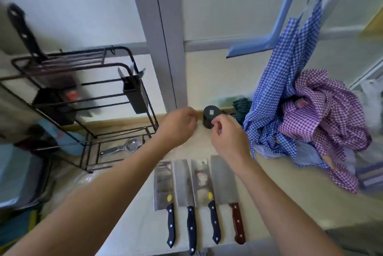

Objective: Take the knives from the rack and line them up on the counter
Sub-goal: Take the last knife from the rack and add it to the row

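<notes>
Several cleavers lie side by side on the pale counter (279, 189), blades pointing away from me. The leftmost cleaver (163, 185) has a black handle; the rightmost cleaver (224, 183) has a brown handle. A black wire knife rack (83, 94) stands at the left, with one black-handled knife (24, 32) still upright in its top slot, blurred. My left hand (178, 125) and my right hand (228, 137) hover above the counter beyond the blade tips, fingers curled, with nothing visibly in either.
A small black cylinder (210, 117) stands by the wall just behind my hands. Blue and purple checked cloths (300, 115) are piled at the right. A metal squeezer (122, 147) lies under the rack. A grey post (163, 48) rises behind.
</notes>
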